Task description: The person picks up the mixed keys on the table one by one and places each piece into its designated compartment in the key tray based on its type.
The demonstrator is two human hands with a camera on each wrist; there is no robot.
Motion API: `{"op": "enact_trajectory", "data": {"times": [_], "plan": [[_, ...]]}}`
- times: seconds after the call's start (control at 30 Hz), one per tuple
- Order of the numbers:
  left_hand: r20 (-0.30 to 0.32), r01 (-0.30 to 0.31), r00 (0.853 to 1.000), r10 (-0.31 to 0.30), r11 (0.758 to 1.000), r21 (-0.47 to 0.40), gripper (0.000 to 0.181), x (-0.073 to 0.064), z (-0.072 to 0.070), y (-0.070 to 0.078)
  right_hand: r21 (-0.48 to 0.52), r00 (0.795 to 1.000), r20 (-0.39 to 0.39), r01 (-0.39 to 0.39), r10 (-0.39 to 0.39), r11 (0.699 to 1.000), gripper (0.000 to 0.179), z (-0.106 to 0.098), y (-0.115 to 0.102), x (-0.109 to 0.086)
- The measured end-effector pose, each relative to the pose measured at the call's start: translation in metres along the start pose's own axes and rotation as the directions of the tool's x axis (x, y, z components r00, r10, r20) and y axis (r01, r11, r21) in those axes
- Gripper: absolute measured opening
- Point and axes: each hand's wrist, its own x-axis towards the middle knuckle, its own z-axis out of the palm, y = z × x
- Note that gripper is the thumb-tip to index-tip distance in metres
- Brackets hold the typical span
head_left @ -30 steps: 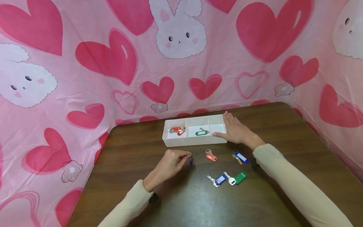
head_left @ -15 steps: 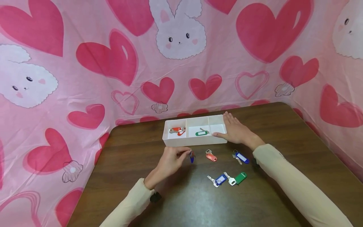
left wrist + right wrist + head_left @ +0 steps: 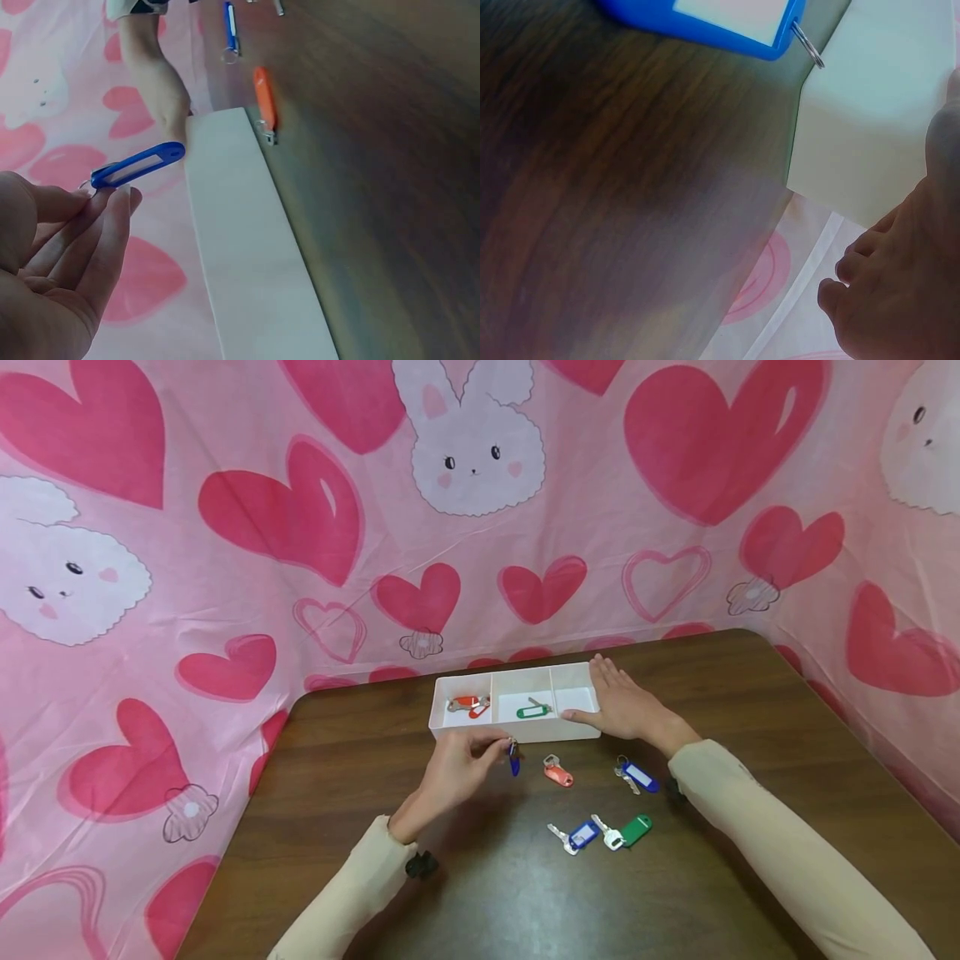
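My left hand pinches the ring of a key with a blue key tag between thumb and fingertips. The tag hangs just in front of a white three-compartment box. In the left wrist view the blue tag sticks out past the fingertips, its key mostly hidden behind it. My right hand rests on the box's right end, fingers extended along the end wall and thumb over the front rim. Keys with red tags lie in the left compartment. A key with a green tag lies in the middle one.
On the brown table, in front of the box, lie keys with an orange-red tag, a blue tag, another blue tag and a green tag. Pink heart-patterned cloth hangs behind the table.
My left hand has risen toward the box and slightly right, carrying the key with the blue tag. The right hand and the box have stayed in place.
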Motion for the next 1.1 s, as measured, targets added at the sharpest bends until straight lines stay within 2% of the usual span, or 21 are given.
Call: {"op": "enact_trajectory", "data": {"times": [0.2, 0.4, 0.57, 0.83, 1.1], "plan": [[-0.025, -0.002, 1.000, 0.002, 1.000, 0.012, 0.013, 0.011, 0.002, 0.003, 0.001, 1.000, 0.003, -0.001, 0.001, 1.000, 0.124, -0.001, -0.001, 0.000], [-0.022, 0.034, 0.999, -0.036, 0.998, -0.053, 0.015, 0.021, 0.001, 0.007, 0.009, 1.000, 0.007, -0.003, 0.003, 1.000, 0.124, -0.001, -0.002, 0.000], [-0.021, 0.040, 0.999, -0.041, 0.997, -0.070, 0.016, 0.028, 0.000, 0.010, 0.003, 1.000, 0.002, 0.000, 0.000, 1.000, 0.125, 0.000, -0.002, 0.001], [-0.022, -0.013, 1.000, 0.012, 0.999, -0.037, 0.016, 0.047, 0.001, 0.014, 0.004, 1.000, -0.001, -0.013, 0.013, 1.000, 0.125, 0.002, 0.000, 0.002], [-0.021, 0.009, 1.000, -0.009, 1.000, 0.010, 0.017, 0.063, 0.001, 0.021, 0.019, 1.000, -0.006, -0.017, 0.017, 1.000, 0.126, 0.002, 0.000, 0.002]]}}
